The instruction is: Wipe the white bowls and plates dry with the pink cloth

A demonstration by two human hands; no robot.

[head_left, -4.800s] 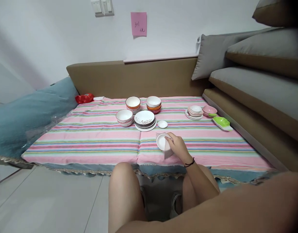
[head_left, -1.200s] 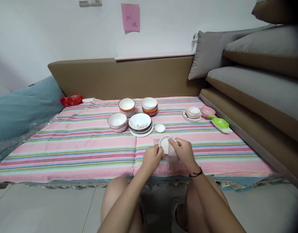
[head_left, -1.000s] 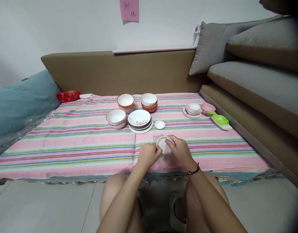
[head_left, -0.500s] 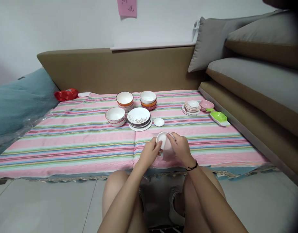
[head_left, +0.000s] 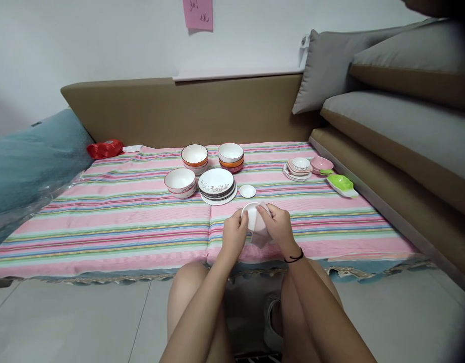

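Head cam: I see left hand (head_left: 234, 235) gripping small white dish (head_left: 250, 216) at its left rim, right hand (head_left: 278, 226) pressing pink cloth (head_left: 259, 233) on it, near edge of striped mat (head_left: 122, 222), w/ plate stack (head_left: 217, 184) beyond.

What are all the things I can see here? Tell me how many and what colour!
small dish: 1, white, held up in both hands over the near part of the cloth
wiping cloth: 1, pale pink, against the held dish
striped cloth: 1, pink with coloured stripes, spread over the low surface
bowls: several, white inside with orange or red outsides, far middle
plate stack: 1, white top with a flower pattern, middle
tiny dish: 1, white, right of the plate stack
saucer stack: 1, white and pink, far right
pink dish: 1, beside the saucers
green dish: 1, right edge
red bag: 1, far left corner
sticky note: 1, pink, on the wall
cushions: several, grey, right
left hand: on the dish's left rim
right hand: presses the cloth to the dish
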